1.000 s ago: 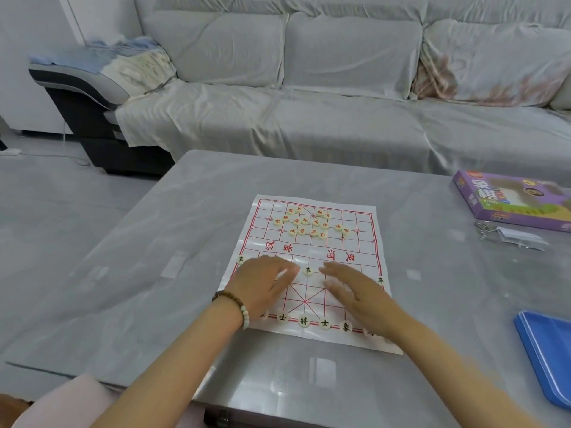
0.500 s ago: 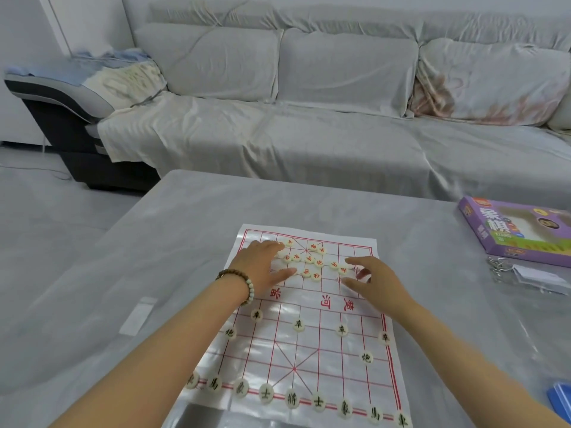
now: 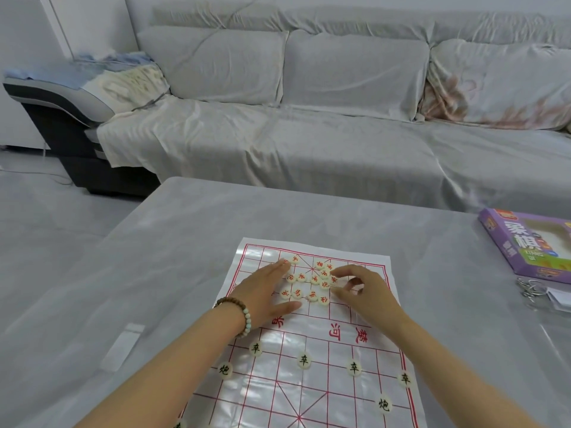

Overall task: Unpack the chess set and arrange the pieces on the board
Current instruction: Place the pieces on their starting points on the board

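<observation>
A glossy paper chess board [image 3: 364, 307] with red lines lies on the grey table. Several cream discs with red characters [image 3: 310, 281] sit bunched on its far half. Cream discs with black characters [image 3: 303, 360] stand spread over the near half. My left hand [image 3: 265, 291], with a bead bracelet on the wrist, lies flat and open at the left of the red bunch, fingertips touching it. My right hand [image 3: 361, 291] is at the bunch's right side, thumb and forefinger curled near a red piece; no piece is clearly held.
A purple chess box [image 3: 525, 245] lies at the table's right edge, with a key ring and tag [image 3: 537, 290] just in front of it. A white strip [image 3: 123, 345] lies on the table's left. A covered grey sofa [image 3: 309, 134] stands behind the table.
Both hands went from the near half of the board to the red bunch on the far half, then closed in on it from either side. The view tilted toward the far half.
</observation>
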A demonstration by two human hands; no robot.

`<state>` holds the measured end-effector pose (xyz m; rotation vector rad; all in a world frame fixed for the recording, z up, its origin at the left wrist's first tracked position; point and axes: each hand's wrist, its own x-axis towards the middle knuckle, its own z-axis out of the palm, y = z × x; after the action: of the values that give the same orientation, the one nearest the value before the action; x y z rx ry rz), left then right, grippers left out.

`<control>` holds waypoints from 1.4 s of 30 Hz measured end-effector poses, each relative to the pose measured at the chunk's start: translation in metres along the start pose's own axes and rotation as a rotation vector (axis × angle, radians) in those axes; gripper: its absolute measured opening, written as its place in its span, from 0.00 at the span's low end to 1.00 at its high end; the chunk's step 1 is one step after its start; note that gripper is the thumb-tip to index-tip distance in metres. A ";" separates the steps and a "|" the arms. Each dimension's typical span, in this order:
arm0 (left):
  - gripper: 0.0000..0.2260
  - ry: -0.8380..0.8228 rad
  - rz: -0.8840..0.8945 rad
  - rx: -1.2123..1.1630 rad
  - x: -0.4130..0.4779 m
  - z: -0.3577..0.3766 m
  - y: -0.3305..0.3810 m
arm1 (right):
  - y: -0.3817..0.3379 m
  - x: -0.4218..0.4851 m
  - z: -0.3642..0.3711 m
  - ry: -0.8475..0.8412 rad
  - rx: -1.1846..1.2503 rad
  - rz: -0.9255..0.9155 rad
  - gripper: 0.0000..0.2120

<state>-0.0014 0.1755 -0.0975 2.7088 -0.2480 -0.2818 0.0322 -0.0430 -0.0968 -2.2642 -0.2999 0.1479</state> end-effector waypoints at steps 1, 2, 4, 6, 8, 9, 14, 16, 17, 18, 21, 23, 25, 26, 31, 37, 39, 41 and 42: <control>0.37 0.002 0.002 -0.018 -0.001 -0.001 0.000 | 0.001 -0.003 0.001 -0.010 -0.012 -0.008 0.11; 0.36 0.004 0.007 -0.031 -0.002 -0.002 0.000 | 0.001 -0.005 0.003 -0.025 -0.032 -0.019 0.11; 0.35 0.009 0.017 -0.052 -0.003 -0.003 0.001 | 0.000 -0.007 0.008 -0.043 -0.078 -0.051 0.11; 0.34 0.011 0.021 -0.072 -0.006 -0.003 0.001 | -0.004 -0.008 0.012 -0.045 -0.098 -0.077 0.11; 0.34 0.018 0.030 -0.080 -0.008 -0.003 0.002 | -0.007 -0.008 0.015 -0.046 -0.104 -0.090 0.12; 0.33 0.025 0.030 -0.093 -0.009 -0.004 0.001 | -0.008 -0.008 0.017 -0.048 -0.107 -0.094 0.12; 0.30 0.107 0.007 -0.217 -0.014 -0.007 -0.004 | -0.014 -0.007 0.027 -0.075 -0.094 -0.105 0.12; 0.29 0.134 -0.010 -0.247 -0.014 -0.007 -0.008 | -0.017 -0.006 0.030 -0.076 -0.092 -0.111 0.13; 0.29 0.141 -0.019 -0.250 -0.015 -0.007 -0.010 | -0.018 -0.005 0.031 -0.078 -0.090 -0.113 0.13; 0.28 0.147 -0.029 -0.253 -0.016 -0.006 -0.011 | -0.020 -0.005 0.033 -0.078 -0.090 -0.118 0.13; 0.26 0.170 -0.033 -0.266 -0.017 -0.005 -0.016 | -0.024 -0.005 0.036 -0.076 -0.140 -0.167 0.12; 0.23 0.172 -0.034 -0.274 -0.018 -0.006 -0.017 | -0.027 -0.004 0.039 -0.059 -0.185 -0.197 0.12; 0.21 0.186 -0.043 -0.296 -0.019 -0.007 -0.018 | -0.028 0.000 0.043 -0.039 -0.228 -0.213 0.13; 0.21 0.196 -0.049 -0.304 -0.019 -0.006 -0.019 | -0.028 0.002 0.045 -0.031 -0.248 -0.217 0.13; 0.22 0.199 -0.059 -0.300 -0.021 -0.007 -0.018 | -0.036 0.010 0.059 -0.029 -0.339 -0.213 0.14; 0.21 0.217 -0.026 -0.236 -0.027 -0.009 -0.008 | -0.031 0.001 0.043 0.021 -0.299 -0.260 0.12; 0.23 0.216 0.002 -0.232 -0.030 -0.007 0.001 | -0.021 -0.005 0.025 0.035 -0.269 -0.235 0.11; 0.24 0.195 0.040 -0.198 -0.032 -0.004 0.014 | -0.007 -0.014 0.002 0.028 -0.243 -0.180 0.10; 0.23 0.185 0.066 -0.156 -0.031 -0.001 0.020 | 0.001 -0.019 -0.010 0.025 -0.236 -0.158 0.10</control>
<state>-0.0337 0.1648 -0.0836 2.5460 -0.2499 -0.0296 0.0163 -0.0553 -0.0909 -2.4614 -0.5039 0.0010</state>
